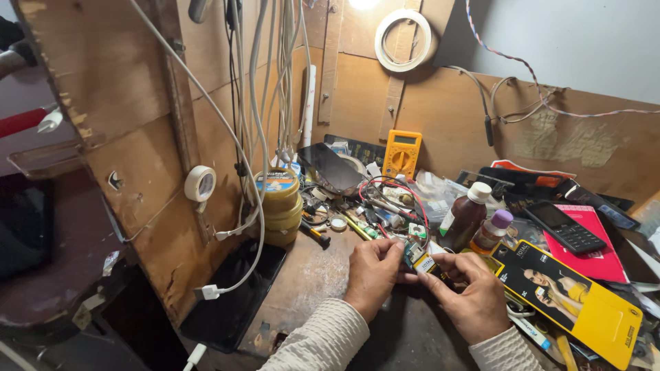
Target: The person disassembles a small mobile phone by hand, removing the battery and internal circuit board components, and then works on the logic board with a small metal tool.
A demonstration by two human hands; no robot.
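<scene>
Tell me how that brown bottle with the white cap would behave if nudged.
The brown bottle stands upright, tall and narrow, so it would probably tip rather than slide. Its round body would likely roll once down. The small purple-capped bottle stands close beside it and might get knocked over too.

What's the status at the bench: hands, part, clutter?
Left hand and right hand both pinch the small rectangular yellow-labelled battery. Brown bottle and red wires crowd just behind.

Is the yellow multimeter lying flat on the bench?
No, the yellow multimeter stands upright, leaning against the wooden back wall behind the clutter.
</scene>
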